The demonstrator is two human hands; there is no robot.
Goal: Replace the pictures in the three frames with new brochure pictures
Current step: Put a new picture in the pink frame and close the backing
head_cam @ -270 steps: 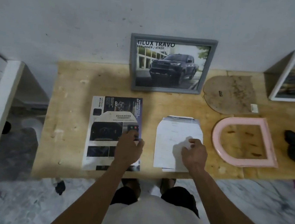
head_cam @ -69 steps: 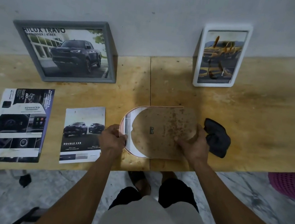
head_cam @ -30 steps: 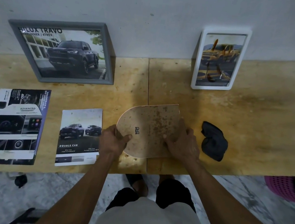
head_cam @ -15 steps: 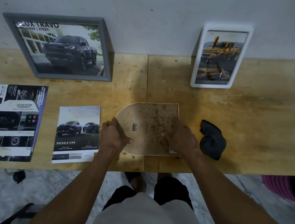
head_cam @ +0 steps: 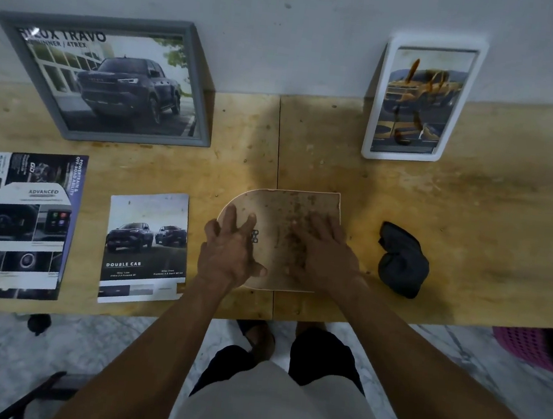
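Both my hands are down flat on the backing board (head_cam: pixel 285 210), the stained brown arch-shaped panel lying near the front edge of the bench (head_cam: pixel 472 231). My left hand (head_cam: pixel 230 252) covers its rounded left end, fingers spread and straight, tips reaching onto the board beside a small metal hanger (head_cam: pixel 254 236). My right hand (head_cam: pixel 323 252) lies across the middle and right part, fingers extended and pressing on the surface, nothing gripped. The board's straight edge faces right; whatever sits beneath it I cannot tell from here.

Just right of the board, not touching my right hand, lies a crumpled black cloth (head_cam: pixel 402 259). To the left of my left hand sits a brochure page (head_cam: pixel 145 246) showing 2 trucks and the words DOUBLE CAB, lying flat and close to the board's curved end. Further left, a bigger brochure sheet (head_cam: pixel 21 225) with dashboard pictures lies flat, near the bench's front.

At the back, leaning on the wall (head_cam: pixel 289 21), a grey frame (head_cam: pixel 104 77) holds a dark truck picture, and a white frame (head_cam: pixel 421 102) stands upright holding a yellow truck picture with brownish marks across it. Both stand well apart from my hands. At the far right, below the bench, I see a pink basket (head_cam: pixel 521 344).
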